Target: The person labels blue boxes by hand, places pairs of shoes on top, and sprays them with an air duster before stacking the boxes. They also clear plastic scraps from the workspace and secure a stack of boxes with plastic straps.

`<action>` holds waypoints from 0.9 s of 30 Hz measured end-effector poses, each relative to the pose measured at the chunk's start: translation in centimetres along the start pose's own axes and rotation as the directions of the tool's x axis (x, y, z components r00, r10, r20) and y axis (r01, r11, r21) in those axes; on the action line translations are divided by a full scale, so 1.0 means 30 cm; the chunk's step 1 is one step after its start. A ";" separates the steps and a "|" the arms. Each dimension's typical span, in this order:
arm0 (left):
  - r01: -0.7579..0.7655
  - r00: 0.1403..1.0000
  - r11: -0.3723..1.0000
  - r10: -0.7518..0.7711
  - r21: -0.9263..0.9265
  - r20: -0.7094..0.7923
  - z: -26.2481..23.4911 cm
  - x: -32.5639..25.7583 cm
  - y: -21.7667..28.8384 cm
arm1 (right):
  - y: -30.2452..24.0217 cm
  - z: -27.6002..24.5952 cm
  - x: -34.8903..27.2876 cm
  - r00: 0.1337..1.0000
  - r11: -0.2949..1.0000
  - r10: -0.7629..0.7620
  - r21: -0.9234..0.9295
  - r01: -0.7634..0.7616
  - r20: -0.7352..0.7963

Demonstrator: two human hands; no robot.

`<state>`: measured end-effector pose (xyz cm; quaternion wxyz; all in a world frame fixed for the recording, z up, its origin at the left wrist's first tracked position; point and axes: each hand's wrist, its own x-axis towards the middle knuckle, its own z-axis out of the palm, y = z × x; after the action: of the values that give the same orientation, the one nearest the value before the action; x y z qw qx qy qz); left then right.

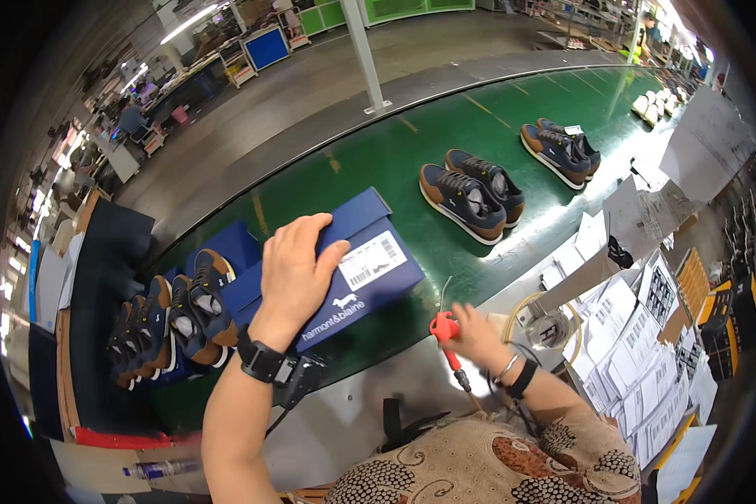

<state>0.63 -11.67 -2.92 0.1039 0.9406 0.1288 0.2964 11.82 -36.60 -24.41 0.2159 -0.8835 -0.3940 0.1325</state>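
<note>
The navy shoe box [349, 269] lies closed on the green conveyor belt [395, 160], at the belt's near edge just in front of the person, with its white-labelled end turned toward the surface. The left hand [292, 273] is spread flat on the lid, fingers curled over the far rim, pressing it down rather than lifting it. The right hand [470, 332] is closed around a red-handled air tool [443, 326] with a thin hose, held over the grey surface [353, 420] at its belt-side edge, close to the box's right corner. Just left of the box, an open box holds navy and tan sneakers [197, 311], and more of them crowd the belt's left end. Two further pairs of sneakers [472, 195] sit well apart further along the belt toward its far right, and stacks of white paper sheets [638, 353] cover the right side of the surface. The likely trouble: the box overhangs the near edge, so an uneven push could tip it off, and the hose trailing near the papers could snag and drag sheets down.
</note>
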 end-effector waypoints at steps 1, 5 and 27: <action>-0.011 1.000 1.000 0.011 0.017 0.004 -0.007 0.011 -0.006 | -0.003 0.040 -0.044 0.997 0.996 0.027 -0.086 -0.022 0.067; 0.110 0.987 0.987 -0.094 0.118 -0.129 -0.026 0.047 -0.076 | 0.040 0.161 -0.131 0.964 0.953 -0.186 -0.276 0.129 -0.192; 0.193 0.905 0.945 -0.275 0.265 0.323 0.413 -0.480 -0.265 | 0.161 -0.224 0.213 0.967 0.910 0.172 0.406 -0.082 -0.190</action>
<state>-4.96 -10.01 -22.66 0.0526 0.9617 0.2535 0.0900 21.81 -36.54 -21.32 0.4231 -0.8548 -0.2738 0.1239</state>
